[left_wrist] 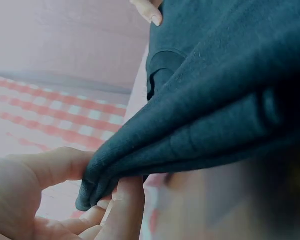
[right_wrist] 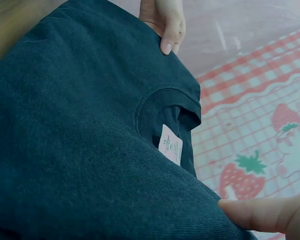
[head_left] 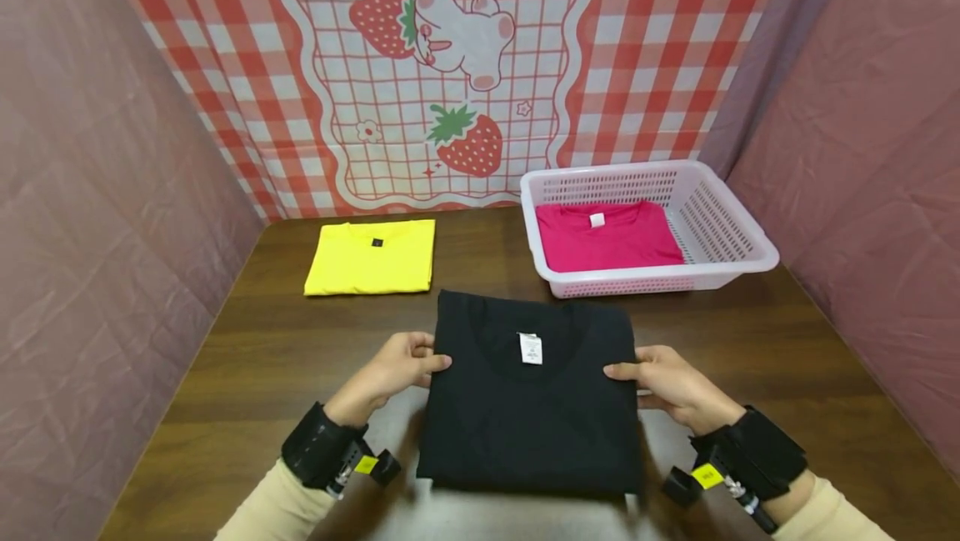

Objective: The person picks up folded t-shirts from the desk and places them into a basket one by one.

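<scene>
Between both hands is a folded black T-shirt (head_left: pixel 528 424), its round collar and white label facing up. My left hand (head_left: pixel 397 370) pinches its left edge, thumb on top and fingers underneath. On the opposite edge my right hand (head_left: pixel 671 383) grips in the same way. The left wrist view shows the layered folds of the black T-shirt (left_wrist: pixel 190 130) between thumb and fingers. Beyond it, a folded yellow T-shirt (head_left: pixel 375 262) lies at the back left of the table. A folded pink T-shirt (head_left: pixel 600 241) lies in the left part of a white plastic basket (head_left: pixel 738 262).
The brown wooden table (head_left: pixel 247 358) runs back to a red checked strawberry cloth (head_left: pixel 465 66). Pink curtains (head_left: pixel 112 149) hang at both sides. The basket stands at the back right, just behind the black T-shirt's right corner.
</scene>
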A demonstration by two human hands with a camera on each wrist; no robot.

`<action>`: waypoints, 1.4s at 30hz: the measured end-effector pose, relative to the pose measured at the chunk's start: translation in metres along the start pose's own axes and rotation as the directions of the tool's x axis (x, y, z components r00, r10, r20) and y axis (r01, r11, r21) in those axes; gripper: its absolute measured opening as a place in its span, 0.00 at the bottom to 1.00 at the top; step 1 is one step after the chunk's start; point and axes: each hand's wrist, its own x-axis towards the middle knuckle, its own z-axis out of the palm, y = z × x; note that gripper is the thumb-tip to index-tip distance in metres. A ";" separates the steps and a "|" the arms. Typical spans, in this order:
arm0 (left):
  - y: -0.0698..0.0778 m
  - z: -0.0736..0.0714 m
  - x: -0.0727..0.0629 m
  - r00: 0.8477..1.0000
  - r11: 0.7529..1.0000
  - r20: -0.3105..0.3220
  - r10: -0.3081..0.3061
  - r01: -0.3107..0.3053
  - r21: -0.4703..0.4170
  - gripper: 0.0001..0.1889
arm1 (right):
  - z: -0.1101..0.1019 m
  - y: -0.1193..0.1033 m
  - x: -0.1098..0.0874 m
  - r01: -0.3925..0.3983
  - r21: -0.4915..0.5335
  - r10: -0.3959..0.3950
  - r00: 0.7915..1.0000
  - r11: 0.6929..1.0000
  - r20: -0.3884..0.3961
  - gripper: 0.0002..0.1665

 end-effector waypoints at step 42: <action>0.147 0.012 0.050 0.982 0.981 -0.008 0.191 -0.191 -0.037 0.20 | -0.115 -0.095 -0.033 0.043 -0.325 -0.114 0.972 0.945 -0.203 0.35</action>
